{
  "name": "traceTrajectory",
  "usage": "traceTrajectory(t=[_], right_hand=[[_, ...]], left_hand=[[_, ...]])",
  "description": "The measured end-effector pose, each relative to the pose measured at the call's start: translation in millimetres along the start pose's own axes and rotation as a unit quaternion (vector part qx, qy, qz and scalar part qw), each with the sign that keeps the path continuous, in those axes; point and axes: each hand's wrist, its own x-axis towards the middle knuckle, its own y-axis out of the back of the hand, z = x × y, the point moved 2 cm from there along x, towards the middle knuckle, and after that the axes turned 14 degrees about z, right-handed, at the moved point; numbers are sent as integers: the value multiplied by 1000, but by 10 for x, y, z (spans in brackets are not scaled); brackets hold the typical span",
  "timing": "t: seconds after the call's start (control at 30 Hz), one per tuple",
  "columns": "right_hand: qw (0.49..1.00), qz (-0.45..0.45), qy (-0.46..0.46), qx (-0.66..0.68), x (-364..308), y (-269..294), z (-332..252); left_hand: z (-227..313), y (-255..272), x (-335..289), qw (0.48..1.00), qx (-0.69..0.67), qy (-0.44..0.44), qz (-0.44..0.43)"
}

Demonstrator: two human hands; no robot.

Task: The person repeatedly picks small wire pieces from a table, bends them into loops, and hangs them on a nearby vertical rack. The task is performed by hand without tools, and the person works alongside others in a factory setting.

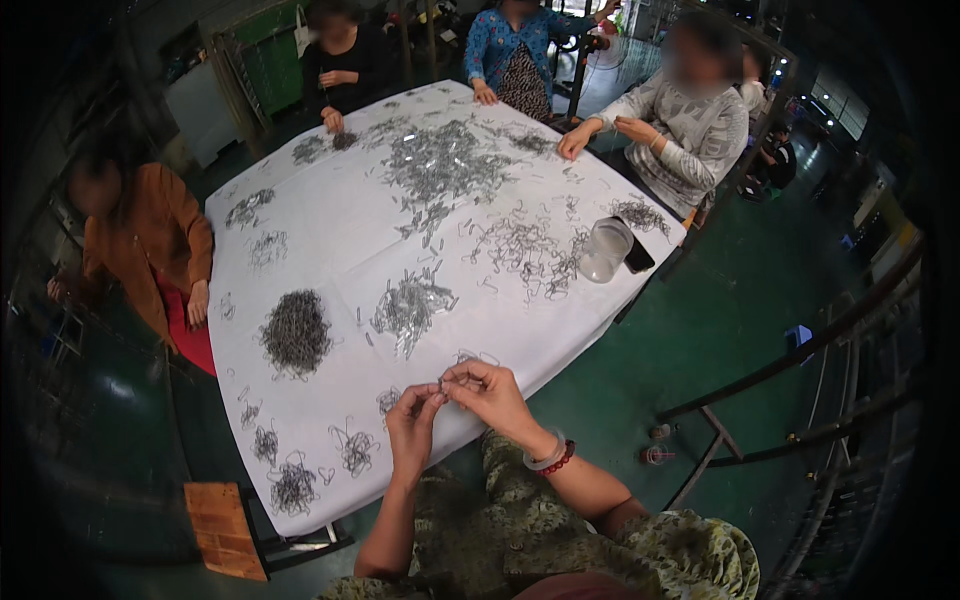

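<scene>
My left hand (412,415) and my right hand (488,394) meet above the near edge of the white-covered table (345,235). Thumb and fingers are pinched together on both, fingertips touching; whatever lies between them is too small to make out. Just beyond my hands is a heap of small clear and grey pieces (412,305). A dense pile of dark bent wire hooks (296,334) lies further left. Smaller clusters of wire hooks (355,450) are beside my left hand, partly hidden behind it. A bracelet and a bangle circle my right wrist.
A large spread of clear pieces (445,165) covers the table's far middle, with loose wire hooks (525,250) to its right. A clear plastic tub (605,250) stands by a dark phone (638,256). Several people work around the table. A wooden stool (225,530) is at lower left.
</scene>
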Motion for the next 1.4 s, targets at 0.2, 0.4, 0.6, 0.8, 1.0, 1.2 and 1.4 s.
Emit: traceTrajectory(t=[0.2, 0.4, 0.6, 0.8, 1.0, 1.2, 1.4], right_hand=[[999, 25, 41, -15, -118, 77, -140], [996, 55, 63, 9, -336, -14, -128], [992, 71, 96, -46, -349, 80, -195], [990, 110, 71, -58, -422, 290, -281], [995, 49, 79, -27, -318, 273, -265], [991, 59, 117, -37, -428, 325, -271], [986, 85, 125, -71, -586, 367, -249]], left_hand=[[91, 27, -77, 985, 98, -138, -39], [68, 167, -154, 991, 4, -123, -52], [-164, 1369, 689, 947, 279, -130, 93], [-529, 2163, 1569, 707, 650, -277, 26], [-210, 2191, 1470, 716, 601, -353, -45], [-84, 1485, 1299, 855, 396, -330, 52], [-258, 784, 836, 988, 149, -44, -12]])
